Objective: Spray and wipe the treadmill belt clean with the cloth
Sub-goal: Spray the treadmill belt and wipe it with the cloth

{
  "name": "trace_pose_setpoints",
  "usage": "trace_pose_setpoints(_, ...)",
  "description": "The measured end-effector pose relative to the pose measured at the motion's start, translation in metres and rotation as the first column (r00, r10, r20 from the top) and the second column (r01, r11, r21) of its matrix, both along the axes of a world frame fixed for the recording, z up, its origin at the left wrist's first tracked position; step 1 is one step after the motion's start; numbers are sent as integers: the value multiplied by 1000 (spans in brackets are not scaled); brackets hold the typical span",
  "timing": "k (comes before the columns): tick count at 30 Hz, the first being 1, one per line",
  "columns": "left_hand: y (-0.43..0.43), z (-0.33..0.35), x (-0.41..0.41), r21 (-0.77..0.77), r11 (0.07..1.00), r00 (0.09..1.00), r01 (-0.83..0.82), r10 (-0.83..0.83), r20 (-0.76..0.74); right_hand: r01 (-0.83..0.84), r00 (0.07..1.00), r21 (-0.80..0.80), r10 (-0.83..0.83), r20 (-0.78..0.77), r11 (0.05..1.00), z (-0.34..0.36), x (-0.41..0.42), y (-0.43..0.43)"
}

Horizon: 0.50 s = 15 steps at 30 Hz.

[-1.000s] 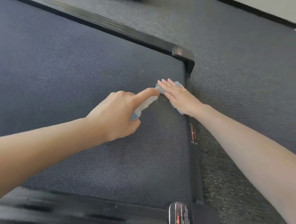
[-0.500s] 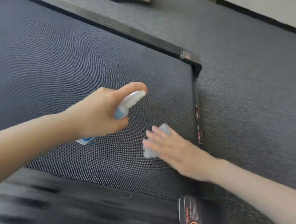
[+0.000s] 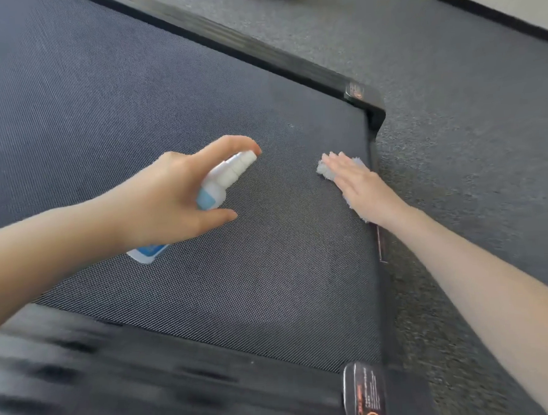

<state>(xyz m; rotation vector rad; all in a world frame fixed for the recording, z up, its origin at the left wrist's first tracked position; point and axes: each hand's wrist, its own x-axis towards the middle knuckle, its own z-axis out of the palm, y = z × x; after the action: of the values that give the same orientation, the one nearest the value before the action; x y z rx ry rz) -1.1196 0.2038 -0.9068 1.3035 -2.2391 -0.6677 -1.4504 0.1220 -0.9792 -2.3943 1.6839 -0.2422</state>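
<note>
The dark textured treadmill belt [image 3: 152,96] fills most of the view. My left hand [image 3: 167,200] grips a small white spray bottle [image 3: 220,184] with a blue label, forefinger on its nozzle, held just above the belt's middle. To its right, my right hand [image 3: 360,183] lies flat with straight fingers on a pale grey-blue cloth [image 3: 324,170], pressing it onto the belt beside the right side rail. Most of the cloth is hidden under the hand.
A black side rail [image 3: 379,265] runs along the belt's right edge, and another black rail [image 3: 258,49] along the far edge meets it at a corner cap. A black ribbed deck cover [image 3: 149,388] lies near me. Grey carpet [image 3: 468,117] surrounds the treadmill.
My right hand has slid the cloth away from me and toward the right rail, after first pulling it near. My left hand with the bottle stayed nearly in place.
</note>
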Motion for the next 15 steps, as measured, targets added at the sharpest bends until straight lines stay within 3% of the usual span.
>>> trace_pose_setpoints(3,2,3,-2,-15,1000,1000,-5,4,-16,30,999,32,-31,34,999,2,11,13)
trace_pose_setpoints(6,2,6,0,-45,999,1000,-2,1,-21,-179,984,24,179,16,983,7,30,58)
trace_pose_setpoints(8,3,8,2,-53,999,1000,-3,2,-21,-367,929,-22,365,-58,930,7,45,99)
trace_pose_setpoints(10,5,9,4,-56,998,1000,-3,3,-4,-491,870,8,491,-36,871,7,56,137)
trace_pose_setpoints(15,8,6,9,-26,1000,1000,-17,17,13,-603,788,3,596,-155,798,5,49,150)
